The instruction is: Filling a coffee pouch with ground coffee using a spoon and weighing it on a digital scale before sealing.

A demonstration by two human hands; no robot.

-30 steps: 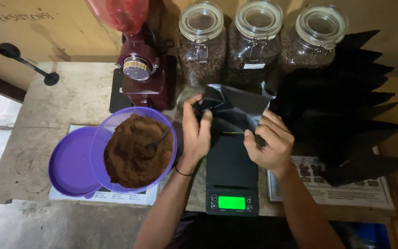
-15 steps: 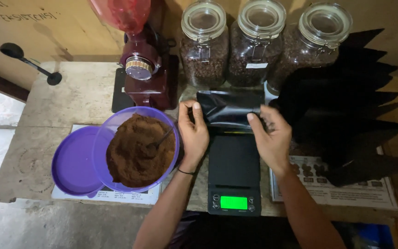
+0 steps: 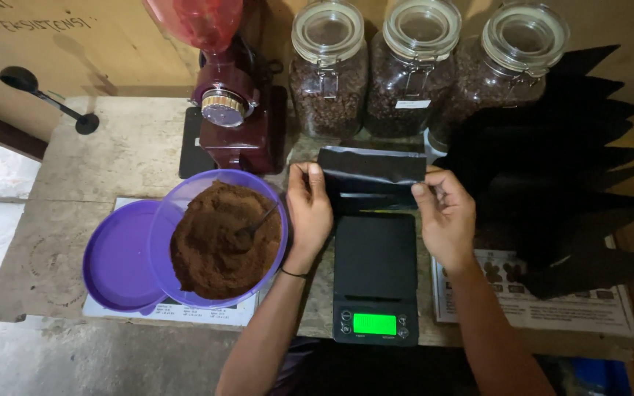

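Observation:
A black foil pouch [image 3: 370,172] is held flat above the far end of a black digital scale [image 3: 374,275] with a lit green display. My left hand [image 3: 308,209] grips the pouch's left edge and my right hand [image 3: 443,213] grips its right edge. To the left stands a purple plastic bowl [image 3: 185,198] full of brown ground coffee, with a spoon [image 3: 252,226] stuck in it.
A purple lid [image 3: 117,258] lies left of the bowl. A dark red coffee grinder [image 3: 230,117] stands behind it. Three glass jars of coffee beans [image 3: 412,70] line the wall. A fan of black pouches [image 3: 566,169] stands at the right. Printed sheets [image 3: 552,304] lie on the wooden table.
The pouch was crumpled and open between my hands; now it is pulled flat and stretched wide, with my hands moved apart to its two edges.

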